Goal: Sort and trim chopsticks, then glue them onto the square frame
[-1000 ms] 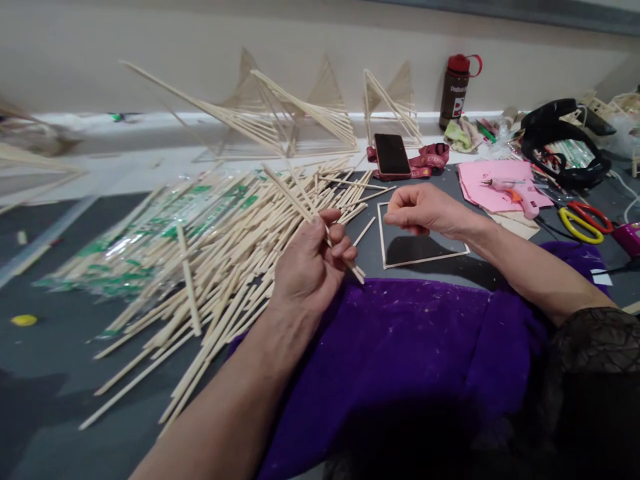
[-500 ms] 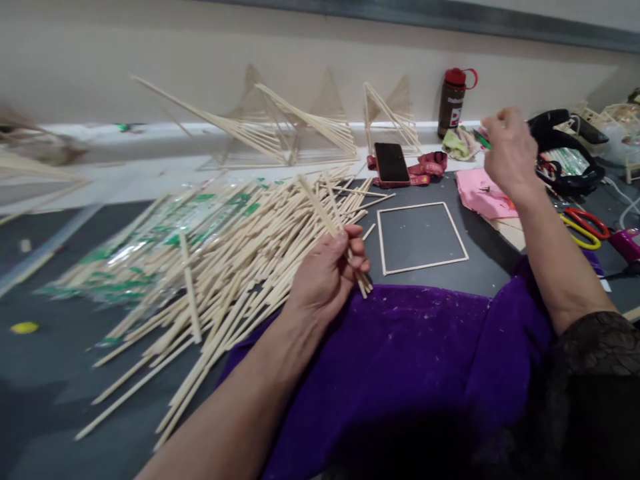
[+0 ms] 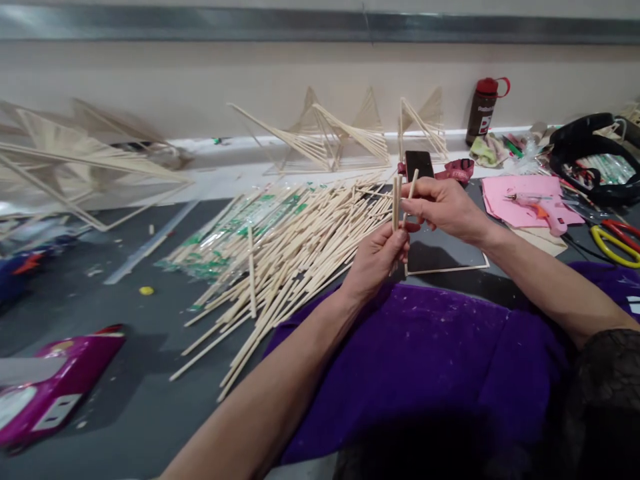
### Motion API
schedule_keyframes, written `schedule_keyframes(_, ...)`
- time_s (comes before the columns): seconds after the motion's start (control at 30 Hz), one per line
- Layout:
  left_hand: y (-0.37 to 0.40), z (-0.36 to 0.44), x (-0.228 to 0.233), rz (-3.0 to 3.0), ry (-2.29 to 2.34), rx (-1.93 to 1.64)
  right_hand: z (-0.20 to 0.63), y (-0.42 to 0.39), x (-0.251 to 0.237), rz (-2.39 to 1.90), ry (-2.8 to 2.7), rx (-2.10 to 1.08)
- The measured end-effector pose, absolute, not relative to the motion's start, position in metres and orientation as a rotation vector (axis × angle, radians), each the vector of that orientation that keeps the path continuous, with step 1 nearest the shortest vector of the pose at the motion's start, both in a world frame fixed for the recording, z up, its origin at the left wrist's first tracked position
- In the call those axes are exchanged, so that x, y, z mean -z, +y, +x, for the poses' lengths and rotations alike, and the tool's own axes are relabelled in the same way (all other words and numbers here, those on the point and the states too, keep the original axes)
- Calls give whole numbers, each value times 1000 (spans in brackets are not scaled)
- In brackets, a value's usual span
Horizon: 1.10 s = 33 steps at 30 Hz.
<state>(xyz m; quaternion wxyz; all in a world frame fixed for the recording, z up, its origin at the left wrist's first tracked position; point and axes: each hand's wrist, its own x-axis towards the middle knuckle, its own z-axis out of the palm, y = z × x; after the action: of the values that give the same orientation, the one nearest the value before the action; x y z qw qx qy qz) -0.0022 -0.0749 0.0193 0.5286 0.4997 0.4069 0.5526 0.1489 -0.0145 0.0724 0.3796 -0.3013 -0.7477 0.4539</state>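
Note:
My left hand (image 3: 376,259) grips a few thin wooden sticks (image 3: 395,200) and holds them upright above the grey table (image 3: 150,373). My right hand (image 3: 440,203) pinches one of these sticks near its top end, right beside the left hand. Under both hands lies a square stick frame (image 3: 450,269), partly hidden by them. To the left spreads a big pile of loose sticks (image 3: 290,247), some still in clear green-printed wrappers (image 3: 235,233). A purple cloth (image 3: 425,360) covers my lap at the table's near edge.
Stick-built models (image 3: 330,137) stand along the back wall, another at far left (image 3: 75,160). A phone (image 3: 419,163), a brown bottle (image 3: 482,110), pink paper with a glue gun (image 3: 537,202), scissors (image 3: 613,240) and a black headset (image 3: 590,143) lie at right. A magenta tool (image 3: 60,380) rests at front left.
My right hand came back from the far right items and now pinches a stick held by my left hand. The left hand turned its sticks upright. The view shifted left.

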Motion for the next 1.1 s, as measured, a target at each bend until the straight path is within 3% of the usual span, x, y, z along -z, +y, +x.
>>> schedule_keyframes(0.37, -72, -7, -23, 1297, 1056, -1289, 143, -13, -69, -685, -1965, -1103)
schedule_keyframes(0.7, -47, 21, -51, 1633, 1149, -1107, 191, -15, -121, -806, -2201, -641)
schedule_keyframes(0.93, -32, 24, -20, 1473, 1131, -1058, 185, 13, -87, -873, -2253, -845)
schedule_keyframes(1.1, -35, 23, -18, 1404, 1120, -994, 188, 16, -90, -869, -2247, -1031)
